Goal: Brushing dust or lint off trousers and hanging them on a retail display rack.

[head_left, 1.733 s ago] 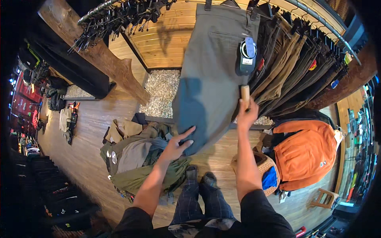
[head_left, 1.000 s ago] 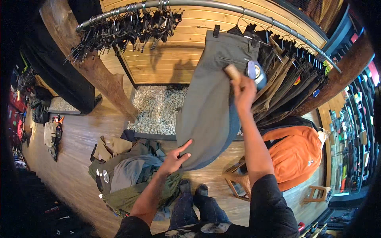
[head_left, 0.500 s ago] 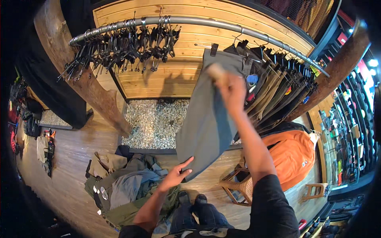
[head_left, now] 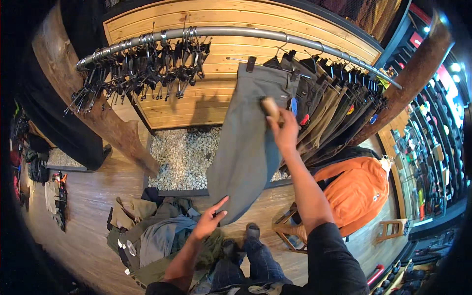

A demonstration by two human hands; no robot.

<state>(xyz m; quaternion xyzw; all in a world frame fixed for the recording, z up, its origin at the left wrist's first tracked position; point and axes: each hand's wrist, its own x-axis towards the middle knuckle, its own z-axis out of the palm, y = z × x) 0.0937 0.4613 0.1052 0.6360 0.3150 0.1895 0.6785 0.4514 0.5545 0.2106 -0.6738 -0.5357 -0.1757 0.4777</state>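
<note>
A pair of grey trousers (head_left: 238,123) hangs by its waistband from a clip hanger at the front of the rack. My left hand (head_left: 210,219) grips the lower end of the leg, thumb and forefinger showing at the hem, and draws it toward me. In my right hand (head_left: 286,129) is a wooden-backed brush (head_left: 270,106), its dark bristle side facing the cloth just below the waistband. Whether the bristles touch the fabric is hard to tell.
Above runs a metal rail (head_left: 231,31) with bare black clip hangers (head_left: 147,66) on the left and more trousers (head_left: 327,110) on the right. A clothes heap (head_left: 157,231) lies on the floor. An orange garment (head_left: 356,191) and wicker stool (head_left: 290,231) stand at right.
My right hand has moved slightly down with the brush, which was blurred before and now shows clearly. The view has shifted a little; my left hand stays at the hem.
</note>
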